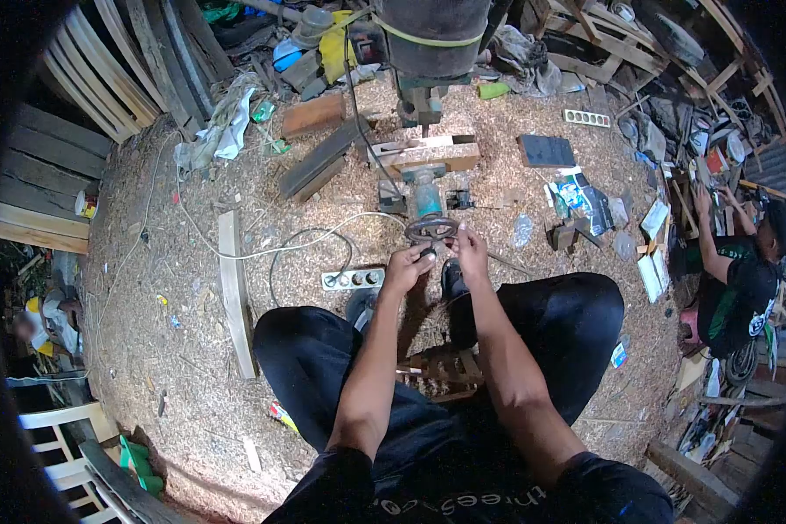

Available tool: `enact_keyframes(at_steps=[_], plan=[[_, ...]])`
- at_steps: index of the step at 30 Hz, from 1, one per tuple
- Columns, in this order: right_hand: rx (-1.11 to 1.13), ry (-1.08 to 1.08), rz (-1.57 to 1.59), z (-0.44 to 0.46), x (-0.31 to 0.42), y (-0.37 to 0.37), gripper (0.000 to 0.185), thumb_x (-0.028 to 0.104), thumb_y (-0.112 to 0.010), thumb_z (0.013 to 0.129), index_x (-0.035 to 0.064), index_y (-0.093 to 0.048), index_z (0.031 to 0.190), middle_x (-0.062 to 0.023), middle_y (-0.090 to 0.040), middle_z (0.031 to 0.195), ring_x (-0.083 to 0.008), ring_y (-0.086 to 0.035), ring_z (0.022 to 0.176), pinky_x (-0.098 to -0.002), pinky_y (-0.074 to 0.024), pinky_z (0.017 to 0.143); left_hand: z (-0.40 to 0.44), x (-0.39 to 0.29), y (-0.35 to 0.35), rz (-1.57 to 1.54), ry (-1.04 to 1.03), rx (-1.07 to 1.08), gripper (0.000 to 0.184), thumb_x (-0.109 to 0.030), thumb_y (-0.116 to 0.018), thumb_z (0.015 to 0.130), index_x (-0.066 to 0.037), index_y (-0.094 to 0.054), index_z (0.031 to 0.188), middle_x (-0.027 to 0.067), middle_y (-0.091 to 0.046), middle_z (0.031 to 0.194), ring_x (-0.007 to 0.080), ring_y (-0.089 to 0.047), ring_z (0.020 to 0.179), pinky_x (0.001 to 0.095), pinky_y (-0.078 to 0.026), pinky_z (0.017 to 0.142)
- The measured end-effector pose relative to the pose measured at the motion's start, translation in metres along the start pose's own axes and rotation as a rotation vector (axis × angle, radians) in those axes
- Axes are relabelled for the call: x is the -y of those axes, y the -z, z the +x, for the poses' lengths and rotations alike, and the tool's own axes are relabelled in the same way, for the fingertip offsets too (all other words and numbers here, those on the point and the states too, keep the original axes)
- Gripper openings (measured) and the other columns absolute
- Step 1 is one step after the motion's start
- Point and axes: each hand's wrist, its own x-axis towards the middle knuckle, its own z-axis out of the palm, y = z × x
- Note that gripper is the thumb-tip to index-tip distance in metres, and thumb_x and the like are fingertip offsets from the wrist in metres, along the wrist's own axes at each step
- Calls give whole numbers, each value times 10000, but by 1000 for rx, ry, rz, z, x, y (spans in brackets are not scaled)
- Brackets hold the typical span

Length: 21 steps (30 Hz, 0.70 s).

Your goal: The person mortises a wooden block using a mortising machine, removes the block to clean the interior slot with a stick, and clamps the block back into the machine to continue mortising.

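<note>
A dark metal handwheel (430,229) sits at the front of a green vise (425,199). My right hand (472,255) is closed on the wheel's right rim. Just below the wheel, my left hand (405,269) is closed, its fingertips against a small dark knob (428,251); whether this knob belongs to the wheel I cannot tell. Behind the vise lies a pale wooden block (445,159), apparently gripped in its jaws. Above the block, a drill head (423,103) with a bit points down, under a large dark cylindrical housing (432,39).
Wood shavings cover the floor. A power strip (353,279) and a white cable (310,239) lie left of my hands. A long board (232,293) lies farther left, dark beams (319,164) beyond. Another person (738,271) sits at the right.
</note>
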Motion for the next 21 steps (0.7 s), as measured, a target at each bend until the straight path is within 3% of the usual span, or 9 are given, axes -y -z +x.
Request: enact_keyframes(at_steps=[3, 8, 10, 13, 14, 17, 18, 21], plan=[[30, 46, 117, -4, 1, 0, 372, 326, -550, 1005, -8, -689, 921, 35, -483, 643, -71, -427, 586, -247, -414, 579, -1, 2, 0, 59, 1, 21, 418, -28, -633, 926, 70, -524, 1317, 111, -642, 1123, 150, -634, 953, 275, -550, 854], [-22, -32, 110, -15, 22, -7, 391, 350, -544, 1004, -5, -688, 929, 6, -585, 711, -73, -525, 648, -245, -462, 633, 3, 17, -3, 92, -140, -1, 400, -28, -642, 918, 55, -552, 1298, 83, -663, 1050, 127, -634, 872, 246, -541, 799], [-32, -13, 45, -15, 26, -7, 362, 330, -541, 1009, 2, -676, 937, -4, -602, 721, -72, -547, 650, -244, -462, 622, 7, 18, -9, 207, -269, 28, 368, -39, -669, 896, 45, -603, 1248, 88, -693, 990, 107, -635, 838, 237, -537, 760], [-29, -38, -54, -17, 41, 4, 381, 364, -553, 998, 9, -689, 994, -14, -628, 756, -68, -549, 649, -234, -447, 570, 10, 10, -49, 624, -241, -136, 308, -66, -709, 849, 25, -675, 1141, 98, -717, 848, 84, -631, 755, 239, -521, 684], [-33, 12, -128, -18, 45, 7, 388, 370, -583, 982, 1, -686, 1051, -24, -643, 784, -78, -576, 666, -231, -470, 573, 21, 29, -48, 618, -350, -157, 291, -87, -734, 810, 3, -707, 1086, 114, -711, 761, 78, -611, 671, 256, -502, 627], [-8, 45, -109, -9, 35, 13, 430, 347, -622, 961, -27, -651, 1171, -69, -682, 891, -106, -627, 771, -263, -527, 676, 21, 27, -42, 486, -204, -69, 277, -87, -723, 852, 8, -697, 1111, 86, -735, 885, 99, -618, 658, 263, -512, 620], [16, 37, -63, -10, 36, 14, 446, 336, -640, 950, -31, -631, 1204, -75, -681, 911, -119, -638, 789, -263, -538, 716, 21, 23, -37, 367, -205, -52, 340, -103, -743, 826, -36, -688, 1155, 105, -703, 754, 62, -583, 632, 267, -481, 576], [-4, 14, -67, -9, 40, 10, 455, 335, -636, 953, -31, -619, 1221, -80, -681, 925, -119, -640, 795, -266, -538, 725, 12, 13, -35, 403, -443, -67, 344, -101, -747, 826, -36, -687, 1158, 87, -696, 715, 70, -554, 591, 277, -469, 554]])
